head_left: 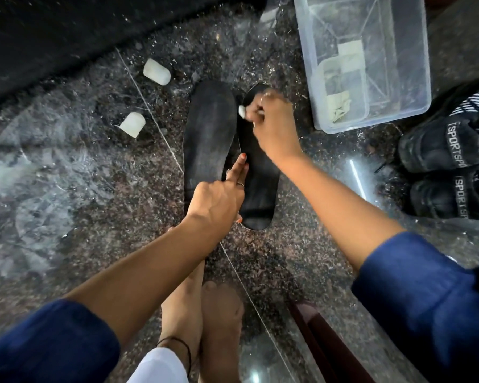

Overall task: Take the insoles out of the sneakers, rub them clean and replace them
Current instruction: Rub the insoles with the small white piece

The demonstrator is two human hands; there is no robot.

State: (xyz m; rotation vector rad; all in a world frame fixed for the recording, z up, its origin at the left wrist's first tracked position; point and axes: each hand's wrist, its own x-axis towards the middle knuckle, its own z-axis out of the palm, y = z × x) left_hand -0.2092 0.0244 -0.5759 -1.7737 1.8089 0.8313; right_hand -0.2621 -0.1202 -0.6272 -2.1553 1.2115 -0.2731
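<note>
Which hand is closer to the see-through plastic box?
The right hand. It grips a small white eraser over the toe of one insole, just left of the plastic box. The left hand is farther, pressing that insole's near end.

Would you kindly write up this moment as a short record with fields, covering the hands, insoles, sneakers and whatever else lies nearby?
left hand: extended fingers press on the right insole, steadying it
right hand: pinches a small white eraser at the toe end of the right insole
right insole: flat on the floor, being rubbed
left insole: flat on the floor beside it
sneakers: black pair, at the right
spare white erasers: two, on the floor at the left
clear plastic tub: behind the insoles
</note>
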